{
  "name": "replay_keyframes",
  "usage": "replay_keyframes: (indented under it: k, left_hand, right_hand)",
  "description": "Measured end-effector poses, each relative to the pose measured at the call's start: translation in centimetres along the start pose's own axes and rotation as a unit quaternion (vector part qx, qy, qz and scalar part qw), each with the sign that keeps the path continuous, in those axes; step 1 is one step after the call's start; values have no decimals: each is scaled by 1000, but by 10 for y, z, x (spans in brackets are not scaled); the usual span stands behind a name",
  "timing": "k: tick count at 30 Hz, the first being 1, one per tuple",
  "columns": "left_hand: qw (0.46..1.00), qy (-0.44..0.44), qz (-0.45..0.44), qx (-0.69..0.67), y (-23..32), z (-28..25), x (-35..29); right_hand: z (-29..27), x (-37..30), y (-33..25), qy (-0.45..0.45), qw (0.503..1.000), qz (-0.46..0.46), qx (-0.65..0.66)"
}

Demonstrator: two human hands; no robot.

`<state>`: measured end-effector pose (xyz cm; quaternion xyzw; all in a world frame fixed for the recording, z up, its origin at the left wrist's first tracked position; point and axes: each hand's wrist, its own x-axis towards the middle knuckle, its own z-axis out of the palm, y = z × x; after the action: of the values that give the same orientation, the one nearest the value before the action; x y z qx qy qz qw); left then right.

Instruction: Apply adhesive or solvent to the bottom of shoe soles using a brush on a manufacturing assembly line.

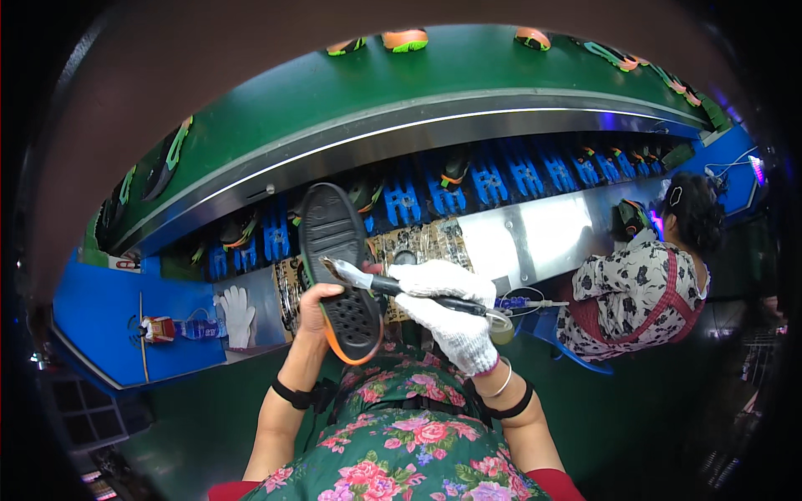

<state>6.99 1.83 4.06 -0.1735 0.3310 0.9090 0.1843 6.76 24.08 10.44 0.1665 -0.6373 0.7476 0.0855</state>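
Observation:
My bare left hand (316,311) is closed on the edge of a shoe sole (332,225), keeping it tilted up in front of me. The sole is black inside, with grooves toward the far end, holes in the heel and an orange rim at the near end. A white knitted glove covers my right hand (447,309). Its fingers are wrapped round the dark handle of a brush (380,284). The brush's pale, stained bristles lie over the middle of the sole; whether they touch it I cannot tell.
Beyond a metal rail, a green conveyor belt (334,92) carries shoes. Blue racks (403,203) line the space below it. A white glove (238,316) and a plastic bottle (199,328) lie at the left. Another person (639,284) sits at the right beside the metal worktop (535,234).

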Motion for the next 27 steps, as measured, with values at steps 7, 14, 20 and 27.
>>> replay_keyframes:
  k: [7, 14, 20, 27]
  left_hand:
    - [983, -49, -41, -173, -35, 26, -1]
    - [944, -211, -50, -248, -51, 14, 1]
    - [998, -34, -26, -40, -60, 38, -9]
    - [983, -105, 0, -148, -64, 0, -4]
  right_hand:
    - [-8, 2, -1, -4, 985, -105, -138]
    - [0, 16, 1, -15, 965, -112, -237]
    - [5, 19, 2, -95, 904, -205, -364]
    - [11, 14, 16, -22, 967, -155, -199]
